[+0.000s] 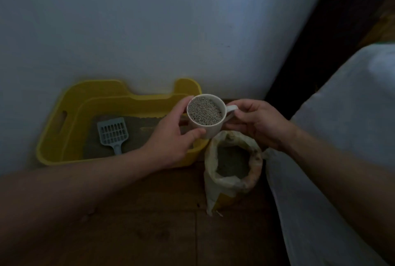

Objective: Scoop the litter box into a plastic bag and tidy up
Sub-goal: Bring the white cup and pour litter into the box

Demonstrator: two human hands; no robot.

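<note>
A white mug (208,130) filled to the brim with grey litter granules hangs over the right end of the yellow litter box (70,103). My left hand (171,135) wraps around the mug's body, thumb underneath. My right hand (256,122) pinches the mug's handle. In the box, a pale blue slotted scoop (113,133) lies on the litter. Just below the mug, an open litter bag (233,169) with a rolled-down top stands on the floor.
The litter box stands against a white wall (171,20) on a wooden floor (149,223). A white padded surface (331,137) fills the right side, close to the bag. A dark gap runs along the wall at the upper right.
</note>
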